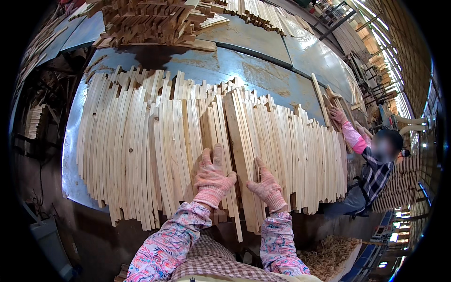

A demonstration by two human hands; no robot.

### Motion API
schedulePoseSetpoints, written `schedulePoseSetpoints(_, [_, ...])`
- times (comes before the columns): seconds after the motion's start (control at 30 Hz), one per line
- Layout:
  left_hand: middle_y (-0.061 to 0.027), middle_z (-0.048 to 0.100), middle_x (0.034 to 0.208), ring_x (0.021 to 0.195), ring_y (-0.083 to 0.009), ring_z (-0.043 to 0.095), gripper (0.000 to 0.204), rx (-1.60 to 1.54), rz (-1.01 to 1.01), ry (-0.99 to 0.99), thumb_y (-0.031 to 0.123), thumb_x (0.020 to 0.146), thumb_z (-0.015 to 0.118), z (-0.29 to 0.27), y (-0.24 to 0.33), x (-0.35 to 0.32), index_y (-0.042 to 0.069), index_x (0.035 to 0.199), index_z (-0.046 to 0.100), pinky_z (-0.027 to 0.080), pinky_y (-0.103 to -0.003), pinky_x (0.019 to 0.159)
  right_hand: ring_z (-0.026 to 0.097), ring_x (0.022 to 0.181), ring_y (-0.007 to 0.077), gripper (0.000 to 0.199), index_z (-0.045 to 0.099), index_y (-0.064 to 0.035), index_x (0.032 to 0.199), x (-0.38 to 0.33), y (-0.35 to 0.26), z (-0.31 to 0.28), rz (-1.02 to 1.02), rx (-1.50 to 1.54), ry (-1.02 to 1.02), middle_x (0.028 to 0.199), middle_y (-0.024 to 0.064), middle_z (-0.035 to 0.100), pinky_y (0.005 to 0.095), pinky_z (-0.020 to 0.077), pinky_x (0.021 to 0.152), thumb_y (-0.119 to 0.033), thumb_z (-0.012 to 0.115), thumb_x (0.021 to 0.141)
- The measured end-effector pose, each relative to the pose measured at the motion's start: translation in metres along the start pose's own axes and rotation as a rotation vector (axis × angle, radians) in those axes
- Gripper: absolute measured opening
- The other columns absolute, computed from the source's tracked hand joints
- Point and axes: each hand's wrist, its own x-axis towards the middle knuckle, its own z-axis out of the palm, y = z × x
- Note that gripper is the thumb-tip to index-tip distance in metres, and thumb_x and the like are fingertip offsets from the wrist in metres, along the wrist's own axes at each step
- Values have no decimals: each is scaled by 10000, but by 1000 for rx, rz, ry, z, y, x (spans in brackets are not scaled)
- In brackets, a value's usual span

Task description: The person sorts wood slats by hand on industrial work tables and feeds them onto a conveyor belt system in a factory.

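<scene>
Long pale wooden strips (127,141) lie side by side in a wide row across the metal table, their near ends jutting past its front edge. My left hand (214,179), in a pink knitted glove, rests on the strips left of centre, fingers stretched forward and thumb out. To its right, my right hand (267,189), gloved alike, lies with fingers extended along the strips and its thumb pointing left. Between the hands a thicker wooden strip (240,160) sits higher than its neighbours, with a dark gap along its left side. Neither hand is wrapped around a strip.
Beyond the row, the metal table (188,61) carries sawdust and a tall stack of wood pieces (141,23). At the right, a co-worker (376,160) in pink gloves handles wood pieces. A heap of short offcuts (329,256) lies low at the right.
</scene>
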Motion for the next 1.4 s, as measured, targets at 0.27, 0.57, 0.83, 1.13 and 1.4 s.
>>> schedulePoseSetpoints(0.27, [-187,308,1608,1424,-433,394,808,-228,171,26,470,901,635,8,-58,10,153,1583,341,364,-513,1164,521,1348,402,996,256,-78,1600,-5,10,26,-33,-197,69,1507,227,489,421,473,1098,-461,785,848])
schedulePoseSetpoints(0.57, [-172,288,1623,1523,-368,211,774,381,174,434,522,929,589,59,-49,27,72,1535,420,238,-490,1242,510,1367,367,956,415,-39,1527,39,-30,2,180,-328,-170,1481,204,522,463,442,1132,-619,736,838])
schedulePoseSetpoints(0.83, [-78,354,1556,1431,-331,389,816,-200,-77,24,520,871,686,-1,-30,5,56,1504,463,355,-436,1175,464,1401,375,1007,390,-33,1542,49,27,16,51,-93,-121,1526,217,463,474,429,1143,-654,738,829])
schedulePoseSetpoints(1.13, [-220,581,1328,1238,-365,553,568,-474,100,247,312,818,704,21,-62,14,-41,1256,626,472,-401,1047,624,1140,223,760,491,7,1465,36,8,17,6,238,-103,1255,136,666,353,526,953,-422,783,909])
schedulePoseSetpoints(1.4, [-258,531,1387,1196,-392,601,560,-627,-48,67,291,851,660,-8,-67,-20,-39,1298,583,497,-440,1018,648,1054,192,660,536,9,1411,38,14,18,30,208,-100,1193,122,694,342,539,899,-367,776,926])
